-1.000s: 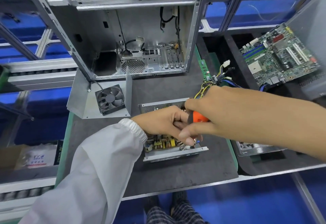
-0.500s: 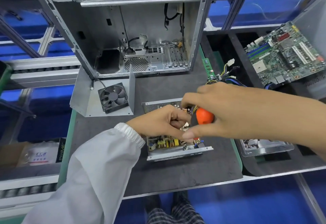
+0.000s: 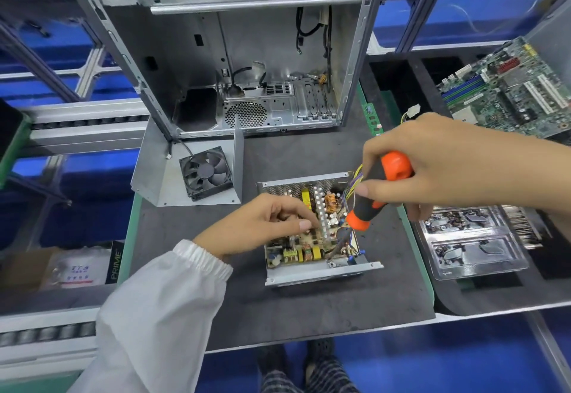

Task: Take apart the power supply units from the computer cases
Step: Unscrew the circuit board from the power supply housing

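Gripping an orange-and-black screwdriver (image 3: 375, 194), the right hand (image 3: 438, 164) aims it down into the opened power supply unit (image 3: 312, 232) on the dark mat (image 3: 309, 309); the left hand (image 3: 262, 225), fingers curled, pinches something on its circuit board

Orange-and-black screwdriver (image 3: 375, 194), green motherboard (image 3: 506, 89), white sleeve (image 3: 160, 309)

Black case fan (image 3: 206, 173) lies on bent metal panel (image 3: 160, 176), left on dark mat (image 3: 309, 306). Green motherboard (image 3: 509, 89) tilted at far right. Clear plastic tray (image 3: 475, 247) of small parts right of mat. Green memory stick (image 3: 372, 117) on the mat's right edge.
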